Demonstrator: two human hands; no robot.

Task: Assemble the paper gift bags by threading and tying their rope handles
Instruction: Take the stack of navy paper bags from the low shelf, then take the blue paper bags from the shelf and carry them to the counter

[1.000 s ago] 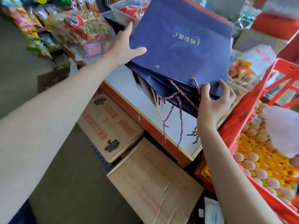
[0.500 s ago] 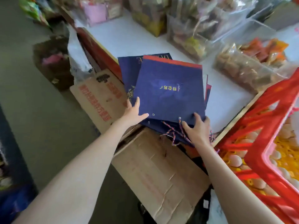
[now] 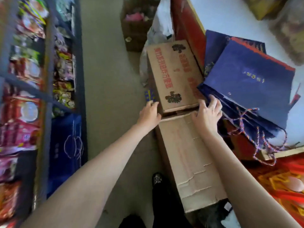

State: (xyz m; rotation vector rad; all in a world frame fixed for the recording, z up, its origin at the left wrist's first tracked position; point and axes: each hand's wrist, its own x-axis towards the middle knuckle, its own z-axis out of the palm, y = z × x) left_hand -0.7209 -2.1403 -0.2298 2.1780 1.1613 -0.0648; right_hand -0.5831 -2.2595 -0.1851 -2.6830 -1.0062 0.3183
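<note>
Both hands have come off the stack of bags since half a second ago and dropped to the boxes on the floor; the stack now lies on the white table with nobody holding it.

Left to right:
- Shelf rack far left, packed with snack packets, too blurred to count. One dark blue bag with a white line drawing leans at its foot.
- Left hand sits at the near left corner of the printed box, fingers curled over the corner edge. Grip looks loose; can't tell if it's really clamped.
- Two cardboard boxes end to end: the printed one with red lettering and two dark emblems, then a plain box nearer the person, top creased. There's a narrow gap between them.
- Right hand is spread, fingers fanned. Fingertips are at the gap and the printed box's near right corner, and the outer fingers touch the lowest bag edge.
- Stack of bags, navy with red top edges, fanned, overhanging the table edge. At least four layers are visible, exact count unclear. One gold logo on the top bag.
- Rope handles, multicoloured twist, hang in loops off the near end. Strands are tangled, count unclear.
- Red crate bottom right, one egg showing.
</note>
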